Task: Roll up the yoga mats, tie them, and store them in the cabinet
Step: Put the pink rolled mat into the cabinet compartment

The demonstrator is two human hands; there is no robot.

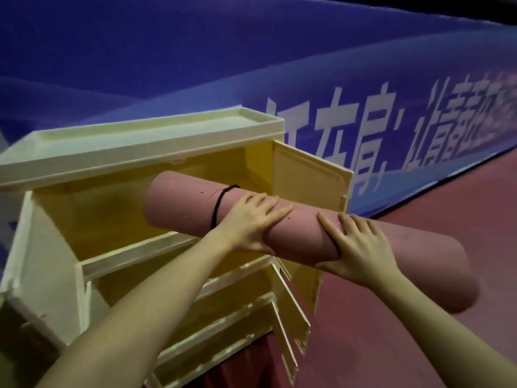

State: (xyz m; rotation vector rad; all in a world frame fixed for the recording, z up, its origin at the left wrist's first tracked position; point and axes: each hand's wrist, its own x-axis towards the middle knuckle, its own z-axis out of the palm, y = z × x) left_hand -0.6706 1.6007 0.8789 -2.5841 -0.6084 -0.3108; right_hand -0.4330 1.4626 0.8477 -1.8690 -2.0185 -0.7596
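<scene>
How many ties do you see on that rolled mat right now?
1. A black tie circles the pink rolled mat just beyond the left hand, toward the cabinet end. The stretch under the right hand and the mat's underside are hidden, so another could be there.

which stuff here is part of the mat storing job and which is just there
Job: pink mat, rolled; black tie around it; cabinet, doors open; left hand and right hand gripping the mat.

Just there: blue banner with white lettering; red floor.
</scene>
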